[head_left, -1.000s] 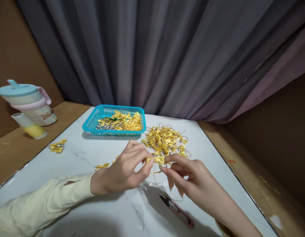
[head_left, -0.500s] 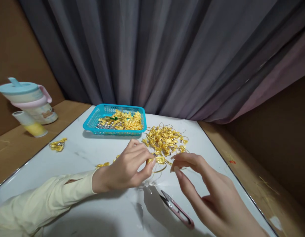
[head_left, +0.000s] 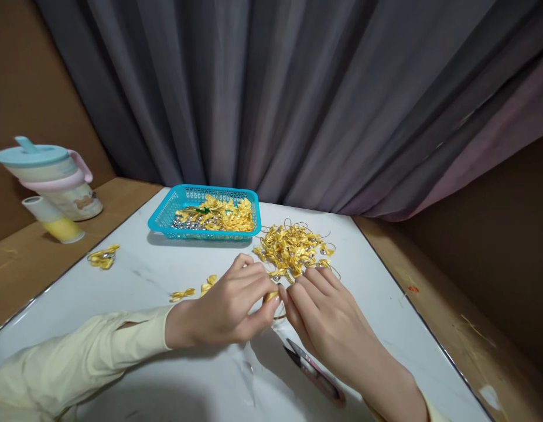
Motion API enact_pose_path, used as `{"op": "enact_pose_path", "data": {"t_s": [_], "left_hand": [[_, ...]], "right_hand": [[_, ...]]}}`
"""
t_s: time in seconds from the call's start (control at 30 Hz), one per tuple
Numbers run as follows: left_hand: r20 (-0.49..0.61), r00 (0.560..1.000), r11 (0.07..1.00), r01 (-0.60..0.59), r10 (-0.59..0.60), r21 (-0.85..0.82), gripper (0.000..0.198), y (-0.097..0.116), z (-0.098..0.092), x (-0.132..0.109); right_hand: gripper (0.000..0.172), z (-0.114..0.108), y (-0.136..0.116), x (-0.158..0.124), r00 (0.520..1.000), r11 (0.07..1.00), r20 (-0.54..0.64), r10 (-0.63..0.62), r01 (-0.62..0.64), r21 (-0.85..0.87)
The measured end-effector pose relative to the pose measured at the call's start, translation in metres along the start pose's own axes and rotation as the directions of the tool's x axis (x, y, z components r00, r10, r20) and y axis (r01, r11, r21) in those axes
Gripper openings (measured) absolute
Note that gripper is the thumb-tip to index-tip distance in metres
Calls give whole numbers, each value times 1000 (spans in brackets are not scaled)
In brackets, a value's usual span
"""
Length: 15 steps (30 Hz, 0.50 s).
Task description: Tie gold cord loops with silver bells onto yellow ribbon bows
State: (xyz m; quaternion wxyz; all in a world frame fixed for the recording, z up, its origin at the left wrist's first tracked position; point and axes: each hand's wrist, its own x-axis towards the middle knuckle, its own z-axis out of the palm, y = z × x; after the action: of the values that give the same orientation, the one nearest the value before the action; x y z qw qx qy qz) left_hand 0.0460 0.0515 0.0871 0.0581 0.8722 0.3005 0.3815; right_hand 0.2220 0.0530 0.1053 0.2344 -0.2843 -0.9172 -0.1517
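Note:
My left hand (head_left: 236, 302) pinches a yellow satin ribbon bow (head_left: 271, 295) between thumb and forefinger. Against its fingertips rests my right hand (head_left: 326, 313), its fingers curled closed; what they hold is hidden. Part of a thin gold cord loop (head_left: 280, 317) shows below the meeting fingertips. Just beyond both hands is a pile of yellow bows with silver bells and gold cords (head_left: 293, 246). Loose yellow bows (head_left: 182, 295) lie beside my left wrist. Thread snips with pink handles (head_left: 315, 375) rest on the table, partly under my right hand.
A blue plastic basket (head_left: 203, 235) with yellow bows and silver bells stands at the back of the white marbled tabletop (head_left: 143, 328). Another small bow cluster (head_left: 103, 257) lies at left. Beyond the left edge stand a lidded cup (head_left: 55, 181) and a yellow thread spool (head_left: 60, 225).
My right hand has moved left and its fingers have closed, meeting my left hand at the bow. My left hand has barely moved and keeps hold of the bow.

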Motion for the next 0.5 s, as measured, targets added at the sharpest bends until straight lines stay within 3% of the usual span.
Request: {"op": "enact_pose_path", "data": {"t_s": [0.27,0.5], "left_hand": [[28,999,1000,17,-17,-6,22,1,2,0],[28,998,998,52,-51,-36,19,-2,5,-1]], "right_hand": [[31,5,3,-2,990,991,-142,-8,27,134],[24,-21,3,-4,967,970,-237,96,-38,239]]}}
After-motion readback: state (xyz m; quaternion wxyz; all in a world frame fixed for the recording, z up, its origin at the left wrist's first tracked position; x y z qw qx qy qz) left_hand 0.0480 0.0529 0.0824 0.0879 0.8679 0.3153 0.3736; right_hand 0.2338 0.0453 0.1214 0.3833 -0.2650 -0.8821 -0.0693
